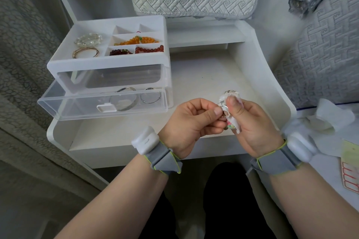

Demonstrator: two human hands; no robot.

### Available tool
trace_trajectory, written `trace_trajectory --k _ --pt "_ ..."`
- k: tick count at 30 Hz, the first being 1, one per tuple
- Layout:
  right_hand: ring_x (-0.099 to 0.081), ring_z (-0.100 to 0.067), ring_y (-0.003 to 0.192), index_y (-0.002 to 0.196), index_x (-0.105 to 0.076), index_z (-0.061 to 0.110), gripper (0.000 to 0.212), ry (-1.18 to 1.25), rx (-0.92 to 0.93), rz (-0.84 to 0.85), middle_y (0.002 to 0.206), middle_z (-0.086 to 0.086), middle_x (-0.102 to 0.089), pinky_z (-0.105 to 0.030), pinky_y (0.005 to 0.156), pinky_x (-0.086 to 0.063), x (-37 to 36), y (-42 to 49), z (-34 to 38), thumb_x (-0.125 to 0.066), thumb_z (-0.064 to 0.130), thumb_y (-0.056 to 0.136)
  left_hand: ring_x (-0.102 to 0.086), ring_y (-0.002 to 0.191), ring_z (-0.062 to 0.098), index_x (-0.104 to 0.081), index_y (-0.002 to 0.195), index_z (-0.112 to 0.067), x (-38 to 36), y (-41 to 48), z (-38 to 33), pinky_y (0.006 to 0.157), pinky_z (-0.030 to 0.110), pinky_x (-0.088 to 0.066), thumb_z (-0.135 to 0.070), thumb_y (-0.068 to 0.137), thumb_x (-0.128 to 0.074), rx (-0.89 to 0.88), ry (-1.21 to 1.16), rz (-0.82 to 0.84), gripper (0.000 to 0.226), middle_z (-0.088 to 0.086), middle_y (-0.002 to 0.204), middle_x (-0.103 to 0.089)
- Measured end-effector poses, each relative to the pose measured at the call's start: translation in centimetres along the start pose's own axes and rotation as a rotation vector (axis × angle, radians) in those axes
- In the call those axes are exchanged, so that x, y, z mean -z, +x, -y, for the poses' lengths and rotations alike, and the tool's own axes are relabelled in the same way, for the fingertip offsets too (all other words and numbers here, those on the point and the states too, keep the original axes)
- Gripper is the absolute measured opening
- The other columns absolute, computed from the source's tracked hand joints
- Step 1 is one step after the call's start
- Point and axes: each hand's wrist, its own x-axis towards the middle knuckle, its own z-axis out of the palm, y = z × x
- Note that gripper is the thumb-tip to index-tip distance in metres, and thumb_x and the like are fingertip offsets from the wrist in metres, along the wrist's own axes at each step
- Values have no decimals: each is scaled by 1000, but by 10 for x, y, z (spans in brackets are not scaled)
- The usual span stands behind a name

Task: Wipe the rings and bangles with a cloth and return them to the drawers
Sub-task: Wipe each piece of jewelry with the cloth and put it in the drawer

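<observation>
Top tray: The top tray [108, 60] of my organiser stands at the left of the bench. A clear bead bracelet [88, 39] and a gold bangle [85, 53] lie in its big compartment. Orange beads [139, 40] and red ones fill the small compartments to their right.
Open drawer: The clear drawer [77, 110] beneath is pulled out toward me. A silver bangle [124, 99] and a thin silver hoop [151, 96] lie in it side by side.
Bench: The white bench [204, 75] runs from the drawer across under my hands.
Left hand: My left hand [192, 120] is closed, thumb and forefinger pinching the ring from its left side, the other fingers curled in.
Ring: The small silver ring [225, 109] is held up off the bench between my two hands, to the right of the drawer.
Cloth: The white cloth [229, 97] is bunched against the ring's right side, with scraps showing above my thumb and below it.
Right hand: My right hand [252, 124] grips the cloth, thumb pressing it onto the ring.
Bed edge: A crumpled white tissue [334, 116] lies at the far right.
Step in hand: I judge this to be the wiping of one ring. Its return to the drawer is not yet begun.
Next move: I need to turn the ring within the cloth so the whole band gets rubbed, keeping a firm pinch because it is small and slippery. Then my left hand must carry it left, over the drawer's front wall, and set it down beside the hoop.
</observation>
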Motion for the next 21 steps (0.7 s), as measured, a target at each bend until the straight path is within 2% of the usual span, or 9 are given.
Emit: trace_trajectory --k 3,5,8,11,13,14,16,18,21 --pt "-47 -27 66 77 -53 -10 81 -11 8 -40 67 -16 -51 -37 65 -43 0 0 1 -76 66 57 -62 52 8 -59 74 -6 -1 0 0 52 17 -52 -2 88 -53 12 -15 -33 16 2 57 -65" --pt "-41 -30 74 78 -42 -19 91 -11 24 -45 78 -20 -47 -42 70 -36 -2 -1 2 -81 61 54 -62 52 7 -59 74 -6 0 1 -1 52 16 -52 -3 89 -52 22 -31 -48 17 2 57 -64" --pt "-42 -29 75 77 -38 -21 91 -6 57 -29 82 -23 -47 -36 68 -41 -1 -2 3 -82 56 55 -62 52 7 -59 76 -6 1 1 -3 51 16 -52 -4 89 -52 25 -46 -42 15 3 59 -64" --pt "-51 -25 68 75 -51 -15 83 -30 46 -53 71 -21 -52 -28 66 -48 -1 -2 3 -79 61 55 -62 53 7 -59 76 -6 0 0 -3 52 17 -52 -5 89 -52 26 -52 -29 15 2 58 -64" --pt "-55 -22 68 72 -70 10 60 -31 17 -71 68 -14 -58 -32 68 -49 -1 0 3 -74 68 56 -62 53 7 -59 75 -6 0 -1 -3 53 17 -53 -5 89 -52 16 -53 -49 16 1 58 -64" --pt "-56 -24 71 77 -72 13 60 -14 8 -62 71 -14 -61 -34 71 -49 0 1 2 -71 70 59 -62 53 8 -59 75 -6 -1 0 -3 54 17 -53 -5 89 -52 3 -46 -70 16 2 58 -65" --pt "-63 -22 84 85 -75 13 62 58 -25 -56 84 -12 -69 -35 84 -50 1 3 0 -71 68 58 -62 52 9 -59 75 -5 1 1 -2 54 19 -53 -3 88 -54 -48 -4 -130 15 2 59 -65" --pt "-63 -22 96 90 -76 11 67 134 -62 -91 94 -12 -71 -38 95 -45 5 5 -3 -79 64 49 -61 52 10 -60 74 -4 3 3 -2 54 20 -53 -1 87 -57 -109 66 -193 14 3 59 -65" --pt "-61 -26 95 95 -73 9 62 54 -25 -38 96 -20 -69 -42 94 -45 6 3 -1 -78 57 57 -60 52 10 -60 73 -6 4 3 -1 55 20 -52 -1 85 -61 -175 177 -244 13 2 58 -64"
